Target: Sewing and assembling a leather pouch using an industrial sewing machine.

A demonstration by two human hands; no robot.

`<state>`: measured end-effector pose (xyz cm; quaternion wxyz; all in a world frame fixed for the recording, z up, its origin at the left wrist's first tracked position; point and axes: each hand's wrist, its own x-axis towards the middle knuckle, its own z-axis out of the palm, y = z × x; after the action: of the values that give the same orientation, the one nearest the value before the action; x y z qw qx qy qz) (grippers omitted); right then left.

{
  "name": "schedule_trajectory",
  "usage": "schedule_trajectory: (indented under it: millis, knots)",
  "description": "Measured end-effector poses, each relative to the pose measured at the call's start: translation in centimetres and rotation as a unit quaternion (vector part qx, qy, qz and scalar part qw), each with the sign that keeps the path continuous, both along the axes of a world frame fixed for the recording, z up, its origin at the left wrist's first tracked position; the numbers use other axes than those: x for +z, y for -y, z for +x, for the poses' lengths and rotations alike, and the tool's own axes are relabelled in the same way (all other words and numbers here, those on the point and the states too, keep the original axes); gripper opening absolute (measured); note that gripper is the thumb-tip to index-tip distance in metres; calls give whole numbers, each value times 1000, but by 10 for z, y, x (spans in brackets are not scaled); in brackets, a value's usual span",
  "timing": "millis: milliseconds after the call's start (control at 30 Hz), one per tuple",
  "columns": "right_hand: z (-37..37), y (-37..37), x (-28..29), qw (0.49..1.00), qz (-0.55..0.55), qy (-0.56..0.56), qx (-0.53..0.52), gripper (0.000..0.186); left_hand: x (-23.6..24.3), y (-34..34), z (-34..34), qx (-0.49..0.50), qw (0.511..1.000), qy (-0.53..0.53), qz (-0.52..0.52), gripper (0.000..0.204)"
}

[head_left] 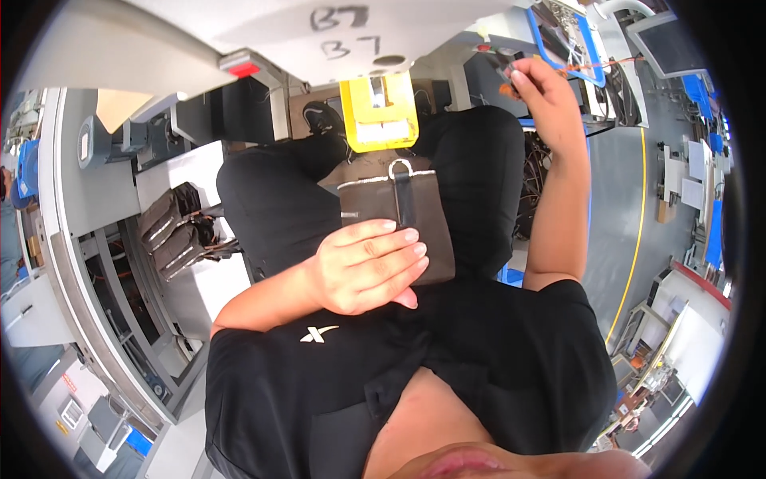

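Observation:
A dark brown leather-like pouch (435,239) lies over my lap, with a black strap and a metal ring near its far edge. My left hand (367,267) is closed on its left and near part, fingers flat together over the top and the thumb at the near side. Out to the far right, my right hand (546,100) is raised beside the machine, thumb and forefinger pinched. Something small and dark shows by those fingertips, with an orange-brown bit below; I cannot make out which of them is held.
A pale machine body (279,40) spans the far side, with a yellow part (347,120) jutting toward my lap. Several brown pieces (171,231) are piled on a white surface at left. A blue-rimmed tray (594,56) stands beyond my right hand. Cables hang near my right knee.

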<state>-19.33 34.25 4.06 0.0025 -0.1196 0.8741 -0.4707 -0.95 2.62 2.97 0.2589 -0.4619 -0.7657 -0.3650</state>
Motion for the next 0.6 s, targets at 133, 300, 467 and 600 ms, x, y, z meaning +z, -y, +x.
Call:
schedule_trajectory:
  millis: [133,300,467,600]
  knots:
    - [36,48,50,892,248,-347,146,14,-5,-3,-1,11,1000,-12,-1,44]
    - [52,80,59,896,230,-292,244,27,-2,-6,-1,13,1000,-14,-8,41]
    - [53,86,59,871,276,-297,278,31,-2,-8,3,22,1000,-17,4,40]
    - [52,91,53,864,255,-324,288,29,-1,-9,4,17,1000,-17,13,38]
